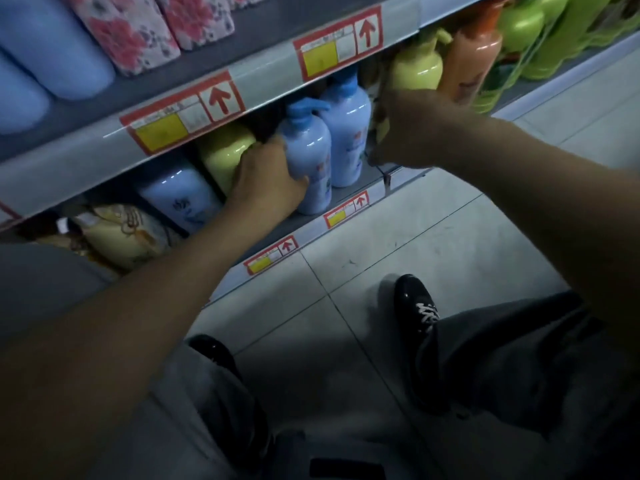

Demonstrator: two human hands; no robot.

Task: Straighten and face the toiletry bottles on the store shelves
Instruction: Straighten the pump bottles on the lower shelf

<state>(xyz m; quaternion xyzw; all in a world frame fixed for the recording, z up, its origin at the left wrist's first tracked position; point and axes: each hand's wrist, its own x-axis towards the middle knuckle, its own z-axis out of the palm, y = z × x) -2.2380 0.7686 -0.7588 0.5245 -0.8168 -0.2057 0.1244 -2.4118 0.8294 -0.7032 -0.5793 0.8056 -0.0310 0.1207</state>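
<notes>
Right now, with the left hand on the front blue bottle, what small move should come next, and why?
Probably turn the front blue bottle a little so its label faces the aisle. The left hand already wraps its side, and its print sits off toward the right edge instead of facing out. The right hand is at a yellow bottle; its grip is hidden.

Lower shelf (349, 194): two pale blue pump bottles stand upright, touching, at the front edge; the nearer bottle (308, 161) has its label turned right, the second bottle (348, 133) sits just behind. Left of them stands a yellow bottle (221, 152), then another blue bottle (180, 199). Toward the right end are a yellow pump bottle (417, 69) and an orange bottle (472, 60).
</notes>
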